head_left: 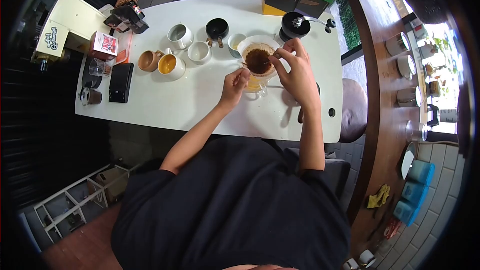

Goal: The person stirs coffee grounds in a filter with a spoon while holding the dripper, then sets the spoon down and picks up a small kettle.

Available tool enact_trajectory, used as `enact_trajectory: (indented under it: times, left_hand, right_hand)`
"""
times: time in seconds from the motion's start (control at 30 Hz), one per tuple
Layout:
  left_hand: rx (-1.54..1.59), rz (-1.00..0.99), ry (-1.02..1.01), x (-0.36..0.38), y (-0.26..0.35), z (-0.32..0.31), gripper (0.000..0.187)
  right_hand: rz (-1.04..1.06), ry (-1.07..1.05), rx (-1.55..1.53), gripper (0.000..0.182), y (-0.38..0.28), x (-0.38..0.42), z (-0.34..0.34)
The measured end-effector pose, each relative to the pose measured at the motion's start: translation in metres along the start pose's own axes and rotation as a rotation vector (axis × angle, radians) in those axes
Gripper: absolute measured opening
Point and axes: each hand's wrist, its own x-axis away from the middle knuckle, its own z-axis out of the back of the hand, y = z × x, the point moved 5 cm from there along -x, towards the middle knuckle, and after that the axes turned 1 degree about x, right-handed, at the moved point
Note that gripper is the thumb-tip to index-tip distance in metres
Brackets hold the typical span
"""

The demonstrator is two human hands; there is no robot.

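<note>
Working close in at the filter, the two hands are sitting apart, and from over here I'm seeing one on each side. The left hand is curling its fingers by the near-left rim; whether it's gripping anything, I can't tell. The right hand is bringing thumb and fingertips to the right rim, and I can't tell what they're clamping, if anything. Dark coffee is lying inside the filter, above a glass jug on the bench. Just behind, a grinder is standing near the filter.
</note>
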Motion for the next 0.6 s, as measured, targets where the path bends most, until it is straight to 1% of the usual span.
enact_trajectory:
  times: [0.3, 0.5, 0.53, 0.6]
  left_hand:
    - [-0.014, -0.064, 0.084, 0.004, 0.005, -0.007, 0.05]
    - [-0.027, -0.055, 0.131, 0.006, 0.001, -0.007, 0.05]
    - [-0.03, -0.056, 0.131, 0.005, -0.001, -0.006, 0.05]
    - [-0.014, -0.061, 0.132, 0.006, -0.003, -0.006, 0.049]
  right_hand:
    - [0.125, 0.016, -0.078, 0.015, 0.01, -0.001, 0.004]
    - [0.205, -0.041, -0.08, 0.013, 0.011, -0.004, 0.001]
    - [0.206, -0.039, -0.081, 0.013, 0.011, -0.005, 0.002]
    - [0.14, -0.024, -0.156, 0.013, 0.012, -0.004, 0.005]
